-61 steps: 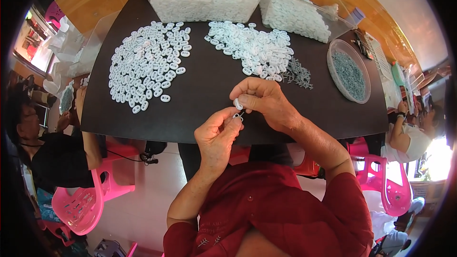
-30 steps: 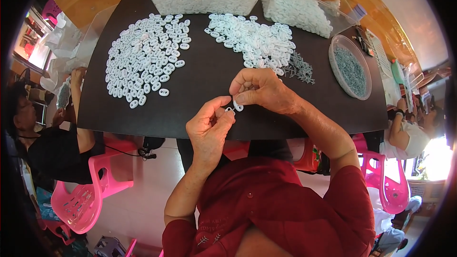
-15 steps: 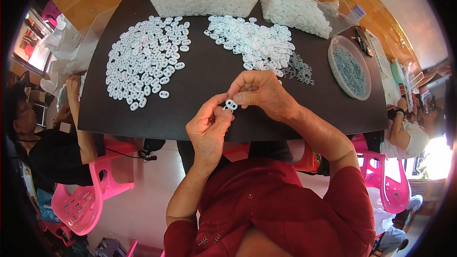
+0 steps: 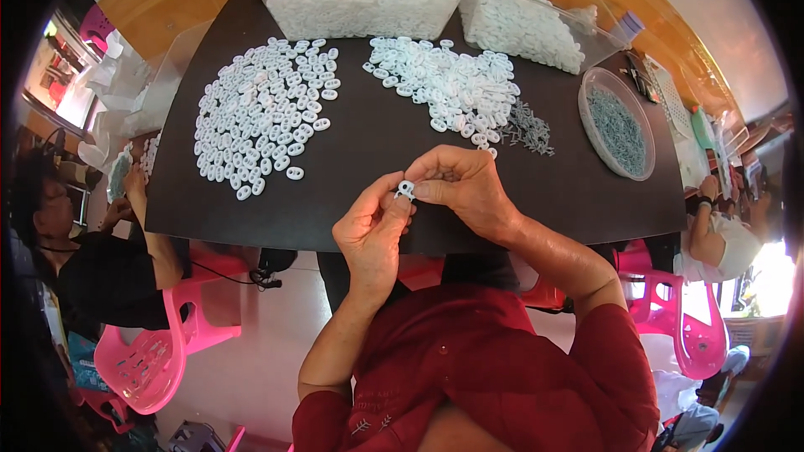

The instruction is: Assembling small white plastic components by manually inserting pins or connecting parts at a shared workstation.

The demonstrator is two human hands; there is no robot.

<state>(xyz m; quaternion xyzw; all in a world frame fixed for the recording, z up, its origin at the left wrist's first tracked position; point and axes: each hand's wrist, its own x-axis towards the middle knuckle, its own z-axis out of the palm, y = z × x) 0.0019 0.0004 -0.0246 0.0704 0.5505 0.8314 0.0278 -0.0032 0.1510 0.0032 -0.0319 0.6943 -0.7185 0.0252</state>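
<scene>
Above the table's near edge, a small white two-holed plastic piece (image 4: 405, 189) is pinched between the fingertips of both hands. My left hand (image 4: 370, 238) grips it from the lower left with thumb and forefinger. From the right, my right hand (image 4: 469, 194) closes thumb and fingers at its upper edge; whether another small part is in that pinch is hidden. Similar white pieces form a spread-out pile (image 4: 251, 113) at the left. Another pile (image 4: 456, 84) of white pieces lies beyond my right hand. Beside it is a small heap of thin grey parts (image 4: 529, 127).
Two clear bins, one at the back (image 4: 276, 21) and one at the back right (image 4: 599, 59), hold many white pieces. A round clear tub (image 4: 588, 134) of grey parts stands on the dark table (image 4: 352, 151). Co-workers sit left (image 4: 109, 276) and right (image 4: 712, 238), near pink chairs (image 4: 180, 335).
Both hands stay together around the white piece, which has tilted a little between the fingertips. The whole view has shifted slightly, so the table sits a bit lower.
</scene>
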